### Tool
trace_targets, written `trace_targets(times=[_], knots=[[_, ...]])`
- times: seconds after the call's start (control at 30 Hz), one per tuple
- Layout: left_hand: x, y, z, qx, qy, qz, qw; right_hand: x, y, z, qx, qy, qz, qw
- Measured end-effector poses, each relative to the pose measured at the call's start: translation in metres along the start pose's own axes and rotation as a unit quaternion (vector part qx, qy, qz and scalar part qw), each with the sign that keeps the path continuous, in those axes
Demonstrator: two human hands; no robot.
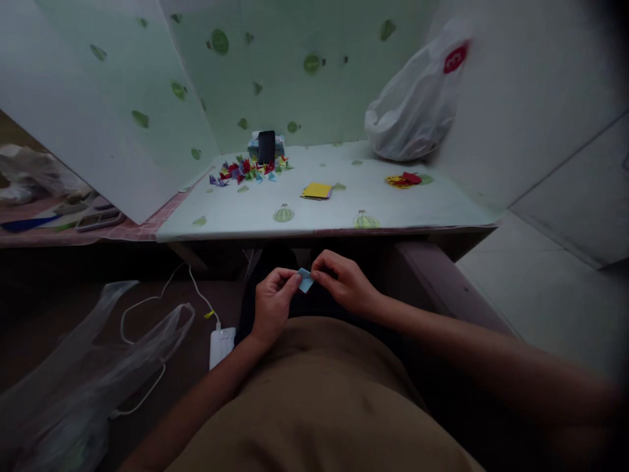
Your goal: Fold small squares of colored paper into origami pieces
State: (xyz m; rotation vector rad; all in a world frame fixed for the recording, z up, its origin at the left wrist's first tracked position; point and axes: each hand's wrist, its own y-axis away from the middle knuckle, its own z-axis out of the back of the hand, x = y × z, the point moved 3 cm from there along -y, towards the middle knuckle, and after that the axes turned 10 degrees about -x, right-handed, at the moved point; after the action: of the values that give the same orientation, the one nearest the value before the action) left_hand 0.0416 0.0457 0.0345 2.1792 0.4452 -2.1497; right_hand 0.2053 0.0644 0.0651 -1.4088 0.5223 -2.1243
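Note:
A small folded piece of light blue origami paper [305, 280] is held up above my lap, in front of the table's edge. My left hand [275, 298] pinches its left side between thumb and fingers. At its right corner, the thumb and forefinger of my right hand [346, 282] are closed on the paper. On the table lie a stack of square paper sheets with yellow on top [317, 191] and, at the back left, a heap of small folded paper pieces [246, 172] in red, purple, green, yellow and blue.
A black phone [266, 147] leans on a tissue pack behind the heap. Red and yellow paper pieces [403, 180] lie at right, near a white plastic bag [413, 105]. Beside my left forearm are a white power bank [222, 347] with a cable and a clear plastic bag [93, 373].

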Motion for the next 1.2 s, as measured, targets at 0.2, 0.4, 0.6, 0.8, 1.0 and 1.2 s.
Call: trace_targets(times=[0.2,0.4,0.6,0.8,1.0,1.2], knots=[[-0.003,0.004,-0.004,0.033,-0.027,-0.013,0.999,0.002,0.000,-0.002,0.021,-0.010,0.026,0.999],[-0.005,0.004,-0.005,0.036,-0.049,-0.033,0.998,0.001,0.001,-0.003,0.023,0.008,0.040,0.999],[-0.007,0.006,-0.007,0.072,-0.083,-0.037,0.993,0.003,0.001,-0.004,0.033,0.052,0.065,0.996],[-0.005,0.005,-0.007,0.051,-0.070,-0.028,0.996,0.000,0.001,-0.003,0.037,0.069,0.061,0.995],[0.000,0.001,-0.001,0.028,-0.049,-0.019,0.998,-0.006,-0.002,-0.003,0.028,-0.014,-0.025,0.999],[0.000,-0.003,0.003,0.050,0.003,-0.042,0.998,-0.018,-0.002,-0.003,0.019,-0.206,-0.283,0.937]])
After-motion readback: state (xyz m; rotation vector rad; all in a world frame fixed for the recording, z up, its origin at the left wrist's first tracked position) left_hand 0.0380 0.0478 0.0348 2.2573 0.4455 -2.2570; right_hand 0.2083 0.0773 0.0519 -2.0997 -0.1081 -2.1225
